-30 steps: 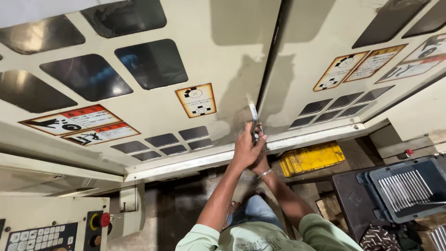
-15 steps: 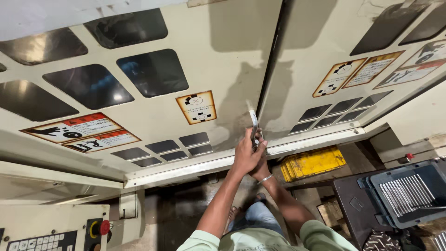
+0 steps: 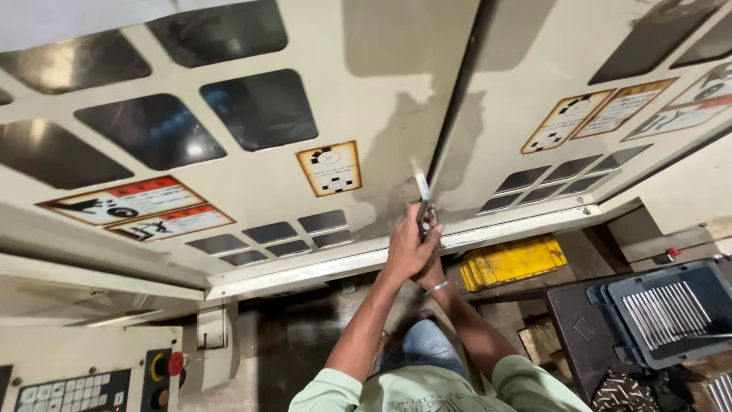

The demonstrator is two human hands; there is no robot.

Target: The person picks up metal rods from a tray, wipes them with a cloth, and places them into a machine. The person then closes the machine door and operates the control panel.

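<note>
Cream machine doors [image 3: 381,114] fill the upper two thirds of the frame, cut by dark rounded windows [image 3: 259,107] at the upper left and top centre and by rows of small dark slots [image 3: 267,236]. A square yellow-bordered label [image 3: 329,168] sits just left of centre, two red-and-white warning labels [image 3: 137,206] lie at the left, and three more labels [image 3: 602,114] at the upper right. A dark vertical seam [image 3: 454,99] between the two doors runs down from the top of the frame to the hands.

At the centre, both hands meet on a slim metal handle [image 3: 422,200] fixed beside the seam. The left hand [image 3: 408,248] is wrapped tight around its lower end; the right hand [image 3: 433,263], with a metal bangle [image 3: 436,288] at the wrist, presses in just behind and below it, mostly hidden, so whether it truly grips cannot be told. The handle's long axis runs nearly upright in the frame, its free pale end pointing up and slightly left, and it lies close against the door face.

A pale metal rail [image 3: 366,263] crosses below the doors. Lower left shows a control panel [image 3: 84,381] with a keypad and a red button [image 3: 174,363]. A yellow crate [image 3: 511,262] lies right of centre on the dark, grimy floor, and a grey tray of metal rods [image 3: 663,309] sits at the lower right. Light green sleeves [image 3: 427,389] show at the bottom edge.
</note>
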